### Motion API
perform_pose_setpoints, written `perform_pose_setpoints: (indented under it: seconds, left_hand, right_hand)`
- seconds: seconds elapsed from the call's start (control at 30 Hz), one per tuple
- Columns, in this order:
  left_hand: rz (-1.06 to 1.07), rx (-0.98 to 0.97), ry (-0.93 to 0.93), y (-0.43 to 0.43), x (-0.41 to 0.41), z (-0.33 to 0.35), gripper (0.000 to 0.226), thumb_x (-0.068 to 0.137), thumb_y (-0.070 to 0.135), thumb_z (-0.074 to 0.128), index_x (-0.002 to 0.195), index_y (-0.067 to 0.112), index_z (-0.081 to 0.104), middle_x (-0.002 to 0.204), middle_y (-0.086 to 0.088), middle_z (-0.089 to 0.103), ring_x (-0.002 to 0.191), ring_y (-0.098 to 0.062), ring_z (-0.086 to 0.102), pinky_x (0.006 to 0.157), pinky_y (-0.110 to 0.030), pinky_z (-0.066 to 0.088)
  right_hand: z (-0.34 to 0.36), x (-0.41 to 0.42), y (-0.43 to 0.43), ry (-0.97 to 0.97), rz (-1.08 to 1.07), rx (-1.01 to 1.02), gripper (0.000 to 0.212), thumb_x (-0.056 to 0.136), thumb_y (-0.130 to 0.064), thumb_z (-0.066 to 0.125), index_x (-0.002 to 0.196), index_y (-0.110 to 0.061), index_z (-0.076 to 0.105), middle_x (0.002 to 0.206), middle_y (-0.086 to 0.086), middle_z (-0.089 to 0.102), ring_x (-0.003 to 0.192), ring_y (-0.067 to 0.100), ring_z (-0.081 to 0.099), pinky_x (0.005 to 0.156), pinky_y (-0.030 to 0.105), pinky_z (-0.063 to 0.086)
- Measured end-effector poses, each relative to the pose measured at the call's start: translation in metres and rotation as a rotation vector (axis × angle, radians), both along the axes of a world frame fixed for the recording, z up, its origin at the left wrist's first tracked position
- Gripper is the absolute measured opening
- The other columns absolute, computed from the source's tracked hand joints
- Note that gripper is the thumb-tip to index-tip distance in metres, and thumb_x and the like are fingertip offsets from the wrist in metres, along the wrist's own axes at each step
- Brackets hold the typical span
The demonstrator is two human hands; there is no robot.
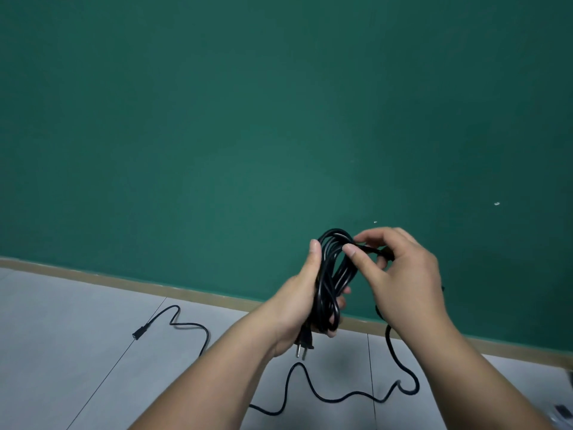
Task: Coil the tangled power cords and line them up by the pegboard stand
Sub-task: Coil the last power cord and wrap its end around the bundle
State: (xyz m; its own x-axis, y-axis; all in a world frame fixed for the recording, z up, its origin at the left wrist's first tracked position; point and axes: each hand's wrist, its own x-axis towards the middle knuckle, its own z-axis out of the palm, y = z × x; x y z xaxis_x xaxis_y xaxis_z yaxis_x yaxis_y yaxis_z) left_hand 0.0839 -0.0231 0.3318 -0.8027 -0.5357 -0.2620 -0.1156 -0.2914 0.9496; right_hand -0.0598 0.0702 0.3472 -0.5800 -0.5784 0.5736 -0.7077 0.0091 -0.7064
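Black cord coil (328,274) clamped in left hand (297,305) grip; right hand (406,274) grip pinches strand at coil's 1 o'clock.

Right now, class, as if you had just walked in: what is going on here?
A person is coiling a black cord. The left hand grips the finished loops, with the plug hanging below it. The right hand pinches the cord at the top of the loops. The uncoiled rest trails over the floor to its connector. No pegboard stand is in view.
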Motion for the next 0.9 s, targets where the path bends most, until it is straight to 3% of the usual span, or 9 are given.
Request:
perform_pose_setpoints:
  seconds: [0.1, 0.2, 0.3, 0.4, 0.53, 0.67, 0.73, 0.9]
  left_hand:
    - [-0.121, -0.009, 0.035, 0.002, 0.001, 0.0, 0.094, 0.083, 0.095, 0.039, 0.107, 0.008, 0.065, 0.079, -0.005, 0.055, 0.065, -0.022, 0.052, 0.06, -0.032, 0.048]
    - [-0.233, -0.158, -0.031, 0.003, 0.003, -0.004, 0.055, 0.09, 0.067, 0.066, 0.095, 0.013, 0.057, 0.075, -0.002, 0.052, 0.065, -0.021, 0.051, 0.058, -0.032, 0.046]
    - [-0.265, -0.277, -0.102, 0.004, 0.006, -0.006, 0.033, 0.1, 0.042, 0.068, 0.087, 0.016, 0.051, 0.067, 0.002, 0.049, 0.059, -0.021, 0.049, 0.055, -0.031, 0.042]
    - [-0.262, -0.307, -0.111, 0.002, 0.009, -0.007, 0.03, 0.106, 0.032, 0.063, 0.084, 0.018, 0.048, 0.065, 0.003, 0.045, 0.055, -0.017, 0.046, 0.051, -0.03, 0.041]
    - [-0.265, -0.27, -0.037, 0.001, 0.01, -0.005, 0.027, 0.108, 0.033, 0.059, 0.087, 0.02, 0.047, 0.069, 0.004, 0.041, 0.058, -0.014, 0.044, 0.055, -0.031, 0.041]
    - [-0.158, -0.187, 0.046, 0.001, 0.008, -0.003, 0.028, 0.107, 0.033, 0.06, 0.085, 0.021, 0.049, 0.07, 0.003, 0.041, 0.059, -0.014, 0.044, 0.056, -0.03, 0.045]
    - [-0.11, -0.173, 0.076, -0.001, 0.007, -0.004, 0.024, 0.107, 0.032, 0.06, 0.089, 0.019, 0.052, 0.071, 0.002, 0.041, 0.059, -0.015, 0.045, 0.057, -0.031, 0.046]
    - [0.027, -0.242, 0.099, -0.007, 0.004, -0.009, 0.029, 0.105, 0.036, 0.064, 0.083, 0.022, 0.05, 0.072, 0.001, 0.039, 0.064, -0.019, 0.043, 0.064, -0.04, 0.042]
  right_hand:
    - [0.001, -0.003, 0.001, 0.038, -0.023, -0.011, 0.017, 0.084, -0.039, 0.087, 0.092, -0.034, 0.073, 0.084, -0.013, 0.063, 0.074, 0.013, 0.059, 0.071, 0.022, 0.047]
    - [0.006, -0.004, 0.003, 0.127, -0.017, -0.055, 0.022, 0.079, -0.036, 0.09, 0.092, -0.028, 0.074, 0.088, -0.012, 0.059, 0.074, 0.013, 0.058, 0.071, 0.015, 0.045]
    - [0.006, -0.008, 0.006, 0.161, 0.007, -0.018, 0.022, 0.077, -0.037, 0.092, 0.09, -0.03, 0.075, 0.09, -0.012, 0.06, 0.077, 0.012, 0.059, 0.072, 0.01, 0.042]
    - [0.004, -0.012, 0.006, 0.03, 0.05, 0.028, 0.021, 0.076, -0.037, 0.093, 0.085, -0.037, 0.073, 0.092, -0.014, 0.065, 0.081, 0.01, 0.063, 0.071, 0.011, 0.044]
    - [0.005, -0.015, 0.004, -0.206, 0.172, 0.008, 0.006, 0.092, -0.031, 0.081, 0.09, -0.036, 0.079, 0.097, -0.012, 0.072, 0.093, 0.01, 0.068, 0.086, 0.033, 0.055]
    - [0.005, -0.014, 0.004, -0.211, 0.207, 0.063, 0.027, 0.105, -0.026, 0.063, 0.115, -0.047, 0.076, 0.111, -0.017, 0.072, 0.106, 0.005, 0.067, 0.095, 0.034, 0.053]
    - [-0.001, -0.013, 0.002, -0.231, 0.166, 0.112, 0.031, 0.104, -0.02, 0.064, 0.12, -0.045, 0.074, 0.106, -0.016, 0.075, 0.097, 0.004, 0.072, 0.094, 0.038, 0.057]
    - [-0.009, -0.002, -0.001, -0.446, 0.117, 0.067, 0.015, 0.099, -0.012, 0.072, 0.102, -0.026, 0.074, 0.083, -0.006, 0.08, 0.078, 0.014, 0.079, 0.09, 0.049, 0.063]
